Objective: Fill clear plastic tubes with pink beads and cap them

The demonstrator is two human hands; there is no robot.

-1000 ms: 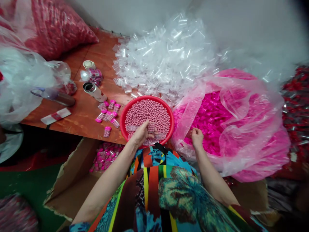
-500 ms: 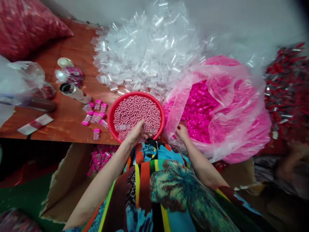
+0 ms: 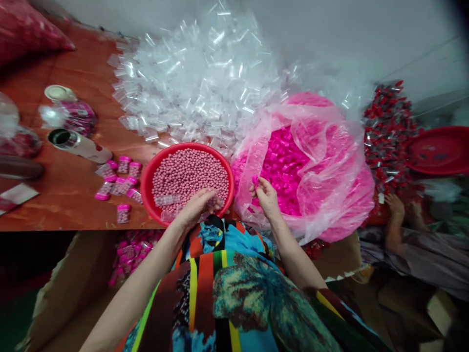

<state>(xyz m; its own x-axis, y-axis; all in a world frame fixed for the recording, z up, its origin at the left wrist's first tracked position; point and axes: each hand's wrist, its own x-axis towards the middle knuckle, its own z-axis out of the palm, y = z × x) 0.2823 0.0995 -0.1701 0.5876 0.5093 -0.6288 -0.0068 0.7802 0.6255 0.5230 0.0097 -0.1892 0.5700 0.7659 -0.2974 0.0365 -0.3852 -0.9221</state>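
Note:
At the near side of the red bowl, my left hand curls its fingers over the pink beads. A small clear container with beads is in its grasp, mostly hidden by the fingers. Another clear container lies on the beads to the left. My right hand pinches a small bright pink cap between thumb and fingertips. It is raised at the mouth of the pink plastic bag, which holds many loose pink caps.
Clear containers form a large heap at the back. Pink-capped bead containers and a flask lie at left. A cardboard box sits below. At right are a red heap, a red basin and another person's hand.
My right hand has come up from the bag's near edge, now with a pink cap in its fingertips. My left hand stays at the bowl, its container more hidden. The whole view has swung right.

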